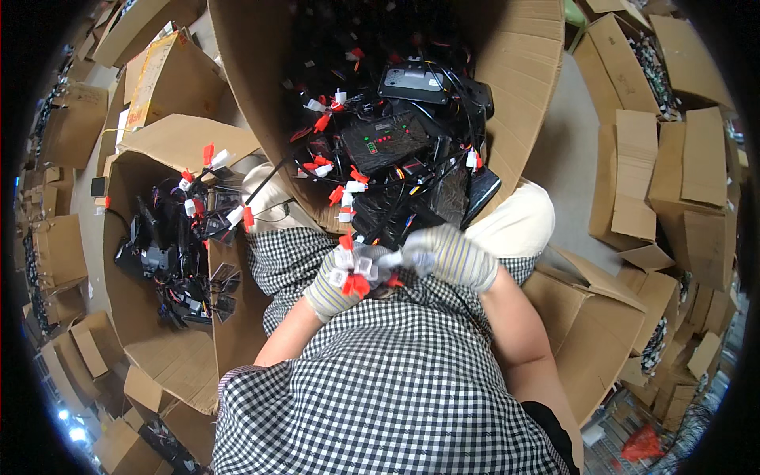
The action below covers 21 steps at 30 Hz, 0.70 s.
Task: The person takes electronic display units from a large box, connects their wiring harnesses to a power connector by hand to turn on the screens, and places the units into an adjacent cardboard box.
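Over my lap, my left hand (331, 286), in a striped grey work glove, is closed on a bunch of white and red cable connectors (358, 267). Just to the right, my right hand (457, 258), gloved alike, has its fingers curled toward the same bunch. Motion smears its fingertips, and the pale thing at them cannot be made out. Beyond both hands, a large cardboard box (524, 75) tilts open toward me between my knees. Inside lie a black control unit (386, 142) with red and green marks, a black flat device (413, 83) and tangled cables with connectors.
At my left stands an open carton (162, 344) holding black devices and cables. Connectors (215, 158) hang over its edge. An open cardboard box (590, 324) is close by my right arm. More cartons (685, 182) crowd the floor on both sides.
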{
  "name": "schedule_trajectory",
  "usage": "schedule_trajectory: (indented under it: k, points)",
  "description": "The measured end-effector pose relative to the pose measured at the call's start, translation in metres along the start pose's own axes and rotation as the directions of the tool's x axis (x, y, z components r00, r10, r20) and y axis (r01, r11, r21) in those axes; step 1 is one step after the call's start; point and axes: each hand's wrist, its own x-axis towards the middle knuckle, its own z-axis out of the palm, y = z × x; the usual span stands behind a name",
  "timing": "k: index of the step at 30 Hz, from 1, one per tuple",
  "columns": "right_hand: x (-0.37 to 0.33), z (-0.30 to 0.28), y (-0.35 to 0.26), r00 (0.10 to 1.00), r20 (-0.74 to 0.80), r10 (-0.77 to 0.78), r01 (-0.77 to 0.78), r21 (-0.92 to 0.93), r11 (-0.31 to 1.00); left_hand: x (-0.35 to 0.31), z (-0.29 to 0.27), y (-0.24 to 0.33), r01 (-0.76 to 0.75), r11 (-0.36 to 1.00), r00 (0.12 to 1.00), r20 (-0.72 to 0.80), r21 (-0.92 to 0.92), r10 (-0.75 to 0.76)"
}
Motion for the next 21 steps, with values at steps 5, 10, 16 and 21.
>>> schedule_trajectory:
  k: [5,10,16,21]
  points:
    - [0.054,-0.046,0.021,0.913,-0.306,-0.268,-0.139,-0.853,0.503,-0.009,-0.003,0.019,-0.063,0.905,0.976,-0.216,-0.421,-0.033]
    - [0.084,-0.038,0.01,0.943,-0.301,0.144,-0.325,-0.925,0.197,-0.013,0.0,0.011,-0.025,0.927,0.965,-0.251,-0.375,-0.076]
    - [0.03,-0.013,-0.025,0.739,0.066,-0.67,0.376,-0.866,0.329,0.001,-0.004,-0.006,-0.242,0.925,0.879,-0.47,-0.293,0.081]
    - [0.03,0.065,0.006,0.914,-0.238,-0.328,0.213,-0.407,0.888,-0.005,0.005,0.03,-0.348,0.783,0.906,-0.399,-0.515,0.141]
